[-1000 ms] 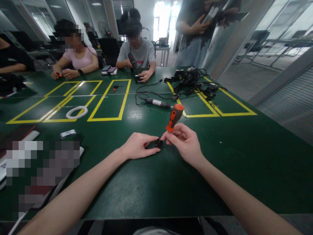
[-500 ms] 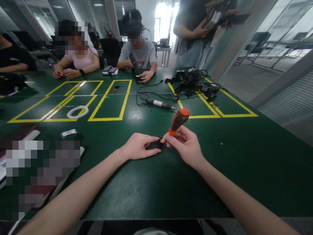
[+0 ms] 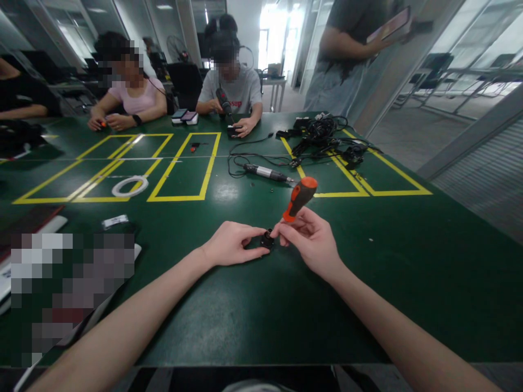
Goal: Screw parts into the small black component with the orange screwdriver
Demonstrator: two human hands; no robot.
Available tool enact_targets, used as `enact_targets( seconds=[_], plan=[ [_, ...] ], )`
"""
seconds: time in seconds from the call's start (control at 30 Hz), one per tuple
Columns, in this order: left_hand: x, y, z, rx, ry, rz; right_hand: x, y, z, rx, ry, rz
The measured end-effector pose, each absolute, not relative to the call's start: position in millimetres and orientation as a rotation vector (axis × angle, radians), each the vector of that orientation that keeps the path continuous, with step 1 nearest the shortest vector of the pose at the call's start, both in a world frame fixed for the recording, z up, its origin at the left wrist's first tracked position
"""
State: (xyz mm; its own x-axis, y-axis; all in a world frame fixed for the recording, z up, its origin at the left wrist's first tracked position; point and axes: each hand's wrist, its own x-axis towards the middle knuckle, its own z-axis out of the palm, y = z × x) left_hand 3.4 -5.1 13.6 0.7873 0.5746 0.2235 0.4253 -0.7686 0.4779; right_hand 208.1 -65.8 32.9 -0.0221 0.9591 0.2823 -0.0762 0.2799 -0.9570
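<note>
A small round black part (image 3: 267, 239) rests on the green table, pinched at its left side between the thumb and fingers of my left hand (image 3: 232, 243). My right hand (image 3: 310, 239) holds an orange and black screwdriver (image 3: 301, 198), its handle tilted up and to the right. The fingertips of that hand meet just beside the black part. The screwdriver's shaft is mostly hidden by my fingers, and its tip cannot be made out.
Beyond my hands lies a corded electric screwdriver (image 3: 265, 172), with tangled black cables (image 3: 322, 133) behind it. A white ring (image 3: 129, 187) is at the left, near a small packet (image 3: 115, 221). People sit across the green table (image 3: 220, 321); another person stands behind.
The standing person at the back has shifted right, and a phone now shows in a hand there. The screwdriver handle has moved very slightly; my left hand has stayed in place.
</note>
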Motion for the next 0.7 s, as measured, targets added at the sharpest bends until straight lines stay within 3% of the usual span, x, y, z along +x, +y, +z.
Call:
enact_targets(
  seconds=[0.7],
  plan=[
    [4.9,-5.9,16.8,2.58,0.745,0.447,209.4,-62.7,31.9,-0.91,-1.299,1.027]
  ],
)
